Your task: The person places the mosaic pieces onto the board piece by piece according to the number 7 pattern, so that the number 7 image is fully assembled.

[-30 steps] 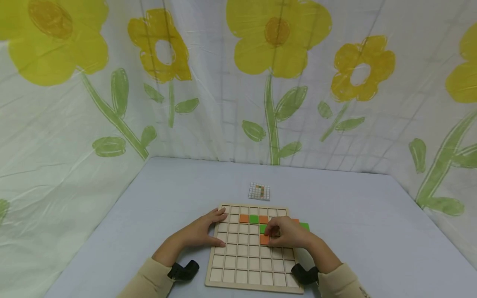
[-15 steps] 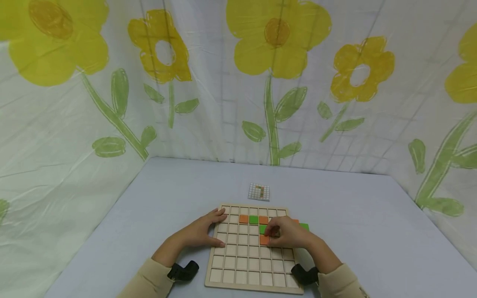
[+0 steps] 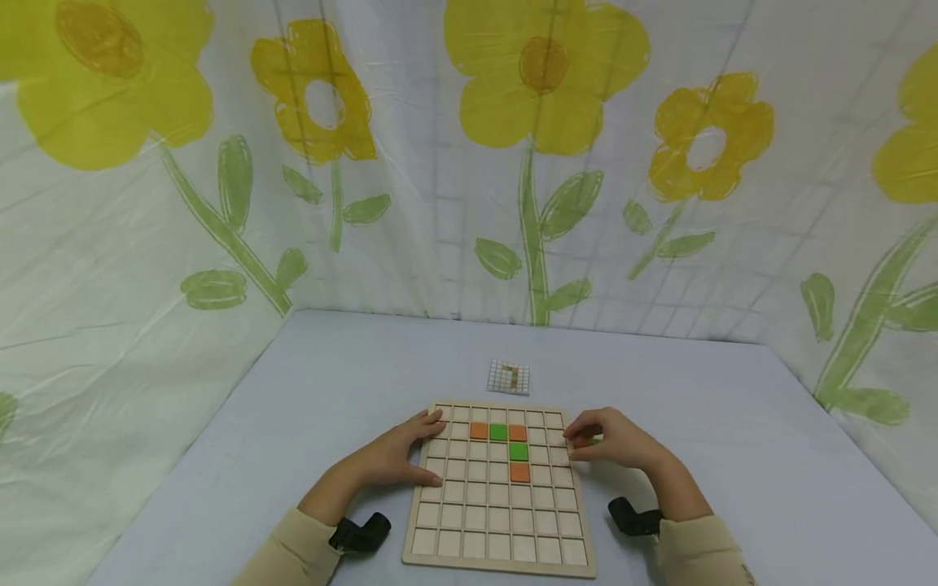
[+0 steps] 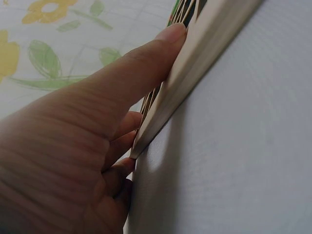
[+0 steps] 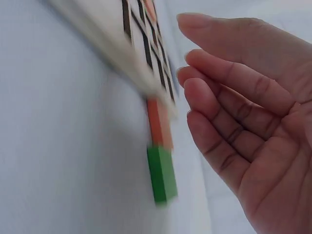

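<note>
Your left hand (image 3: pixel 399 457) lies along the left edge of the wooden grid board (image 3: pixel 498 553), thumb on its top edge and fingers spread flat against its side; judging by that, it is there to keep the board from sliding on the bench (image 3: pixel 733 456). Nothing is gripped in it.

Your right hand (image 3: pixel 611 443) hovers just off the board's right edge, right of centre in the head view, fingers loosely bent and apart, holding nothing in the wrist view. It is poised over two loose tiles on the bench, an orange tile (image 5: pixel 158 124) touching the board's edge and a green tile (image 5: pixel 162 173) butted against it.

On the board, tiles form a T: orange (image 3: pixel 479 430), green (image 3: pixel 499 431), orange (image 3: pixel 518 432) in a row, then green (image 3: pixel 519 451) and orange (image 3: pixel 520 471) below.

In the head view your right hand hides most of the loose tiles. The small pattern card (image 3: pixel 509 376) beyond the board is too small to read clearly, and the right wrist view is blurred.
</note>
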Tool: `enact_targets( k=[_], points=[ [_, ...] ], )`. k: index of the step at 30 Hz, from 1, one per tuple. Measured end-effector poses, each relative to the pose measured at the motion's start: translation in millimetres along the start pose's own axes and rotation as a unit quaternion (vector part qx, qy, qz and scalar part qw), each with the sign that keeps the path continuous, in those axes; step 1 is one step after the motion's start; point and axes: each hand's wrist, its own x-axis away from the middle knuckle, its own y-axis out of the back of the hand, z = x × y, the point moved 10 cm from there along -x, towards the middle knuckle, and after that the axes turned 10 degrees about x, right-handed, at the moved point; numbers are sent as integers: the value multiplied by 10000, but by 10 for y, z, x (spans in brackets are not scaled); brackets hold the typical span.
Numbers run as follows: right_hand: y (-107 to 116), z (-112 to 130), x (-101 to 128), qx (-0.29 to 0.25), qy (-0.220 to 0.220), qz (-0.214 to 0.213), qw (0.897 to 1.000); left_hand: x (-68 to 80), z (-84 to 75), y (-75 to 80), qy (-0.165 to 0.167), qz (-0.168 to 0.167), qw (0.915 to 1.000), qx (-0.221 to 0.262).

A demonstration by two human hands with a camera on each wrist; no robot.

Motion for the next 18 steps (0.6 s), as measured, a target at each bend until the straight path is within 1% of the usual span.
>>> enact_targets(
  k=[5,8,11,18],
  points=[
    [110,-224,76,14,-287,-153,9995,1,2,-3,7,-7,10000,-3],
    [164,-323,120,-94,-410,-244,9988,1,6,-1,3,-15,10000,-22],
    [199,-411,159,-228,-538,-310,9978,4,4,0,6,-17,10000,-17],
    [227,-553,227,-474,-663,-322,9962,4,-1,2,-11,-5,10000,9]
  ],
)
